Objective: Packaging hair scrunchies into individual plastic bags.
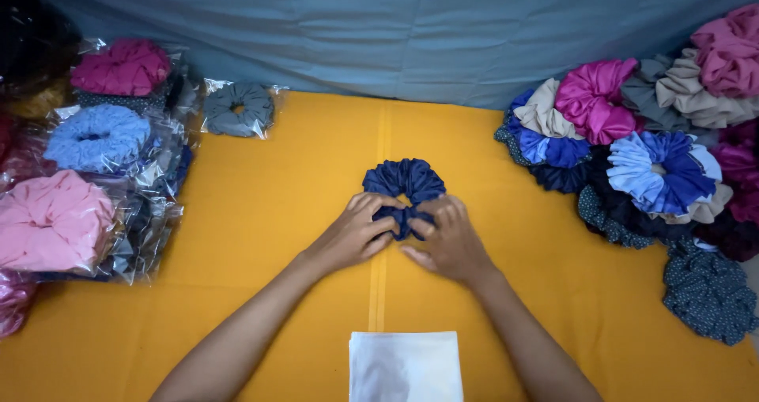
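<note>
A navy blue fabric scrunchie (404, 179) lies in the middle of the orange cloth (269, 212). My left hand (356, 232) grips its near edge from the left, fingers curled into the fabric. My right hand (449, 240) pinches the same near edge from the right. The two hands almost touch each other. The far half of the scrunchie shows past my fingers; the near part is hidden under them.
A stack of clear flat bags (405, 366) lies near the front edge. Bagged scrunchies (95, 141) are piled at the left, with a grey bagged one (238, 108) behind. A heap of loose scrunchies (656, 165) fills the right. A blue-grey sheet (443, 30) hangs behind.
</note>
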